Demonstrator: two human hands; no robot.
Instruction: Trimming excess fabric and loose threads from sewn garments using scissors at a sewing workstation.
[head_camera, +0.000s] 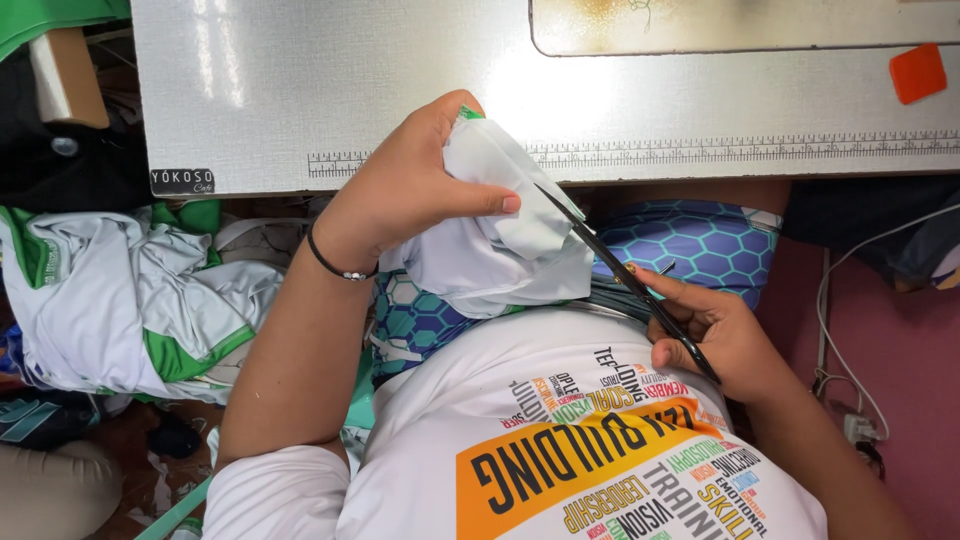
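So my left hand (415, 185) is curled tight around a bunched-up piece of white fabric (500, 240), thumb pressed across the front of it, fingers wrapped behind. There's a bit of green trim poking out at the top of the bundle. A thin black bracelet (335, 268) sits on that wrist. My right hand (715, 335) is closed around a pair of black scissors (625, 280), fingers through the handles, with the blades angled up and to the left so the tips are touching the edge of the white fabric. Can't really tell how far the blades are apart from this angle; they look nearly together.

The fabric is hanging just in front of the edge of the grey table (260, 100), over my lap, and the table edge has a printed ruler strip (750, 150) running along it. Under it all there's blue hexagon-patterned cloth (700, 245) across my knees. Off to my left is a pile of white and green garments (130, 300), and there's a small orange square (917, 73) on the table's far right.
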